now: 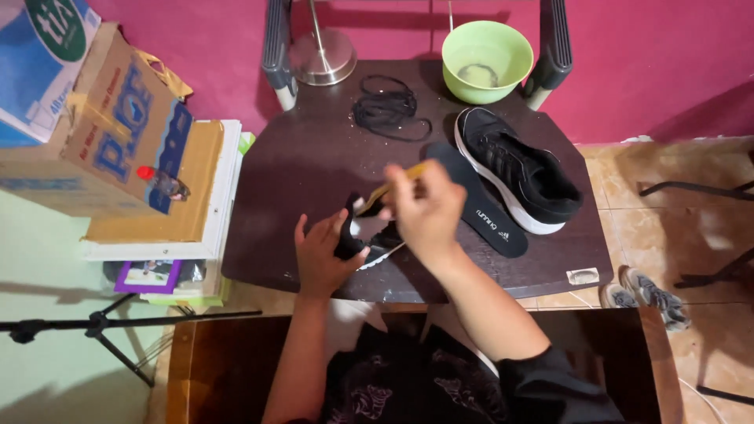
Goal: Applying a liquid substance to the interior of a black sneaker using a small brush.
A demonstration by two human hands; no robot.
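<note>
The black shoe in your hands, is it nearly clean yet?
Partly, it seems. Done: black laces and a black insole lie out on the dark table. In hand: the left hand holds a black white-soled shoe; the right hand works a yellow-handled brush on it. Left: the other black shoe, untouched.

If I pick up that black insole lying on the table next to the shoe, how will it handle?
The black insole looks thin and flat, so it would probably flex and droop when lifted by one end. It seems light for its length. Lying flat on the dark table beside the black shoe, it should slide rather than roll or tip.
</note>
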